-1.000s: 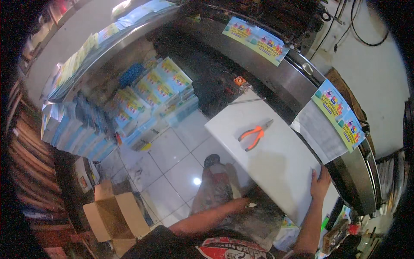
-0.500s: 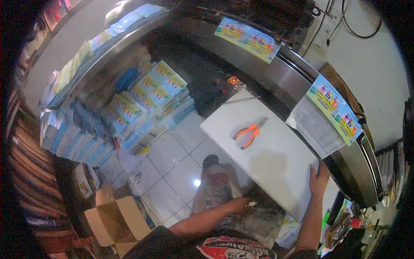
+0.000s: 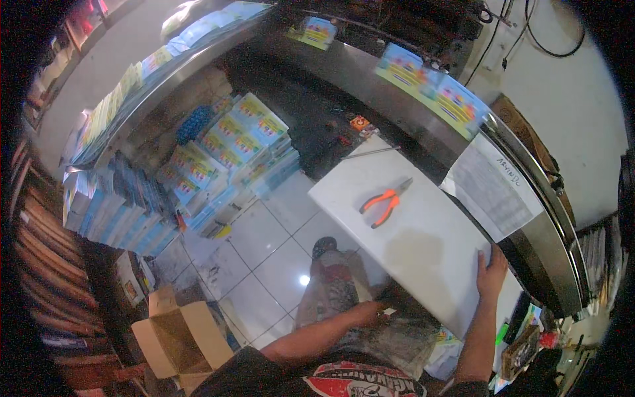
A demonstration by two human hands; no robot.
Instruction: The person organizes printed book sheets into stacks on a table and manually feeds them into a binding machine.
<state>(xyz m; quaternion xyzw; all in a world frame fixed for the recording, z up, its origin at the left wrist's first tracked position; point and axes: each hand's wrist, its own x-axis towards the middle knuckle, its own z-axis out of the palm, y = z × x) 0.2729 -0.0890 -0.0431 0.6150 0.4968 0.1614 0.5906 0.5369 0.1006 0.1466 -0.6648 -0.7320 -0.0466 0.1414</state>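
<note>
My right hand (image 3: pixel 492 272) lies with thumb and fingers apart on the right edge of a white tabletop (image 3: pixel 423 264), touching no loose object. My left hand (image 3: pixel 370 315) is low over my lap, its fingers curled. A small pale thing shows at its fingertips, too small to name. Orange-handled pliers (image 3: pixel 386 204) lie on the tabletop with their jaws slightly toward the far right. Beyond the table runs a metal conveyor (image 3: pixel 357 58) carrying printed colourful sheets (image 3: pixel 430 90). A white paper sheet (image 3: pixel 493 185) with handwriting hangs at its near side.
Tall stacks of printed booklets (image 3: pixel 241 135) stand on the tiled floor at the left, beside more bluish stacks (image 3: pixel 126 205). An open cardboard box (image 3: pixel 178 341) is at the lower left. A thin metal rod (image 3: pixel 372 153) lies at the table's far end. Cables hang on the wall.
The printed sheets have slid leftward along the conveyor, uncovering more of the white handwritten paper. Both my hands and the pliers stay nearly where they were.
</note>
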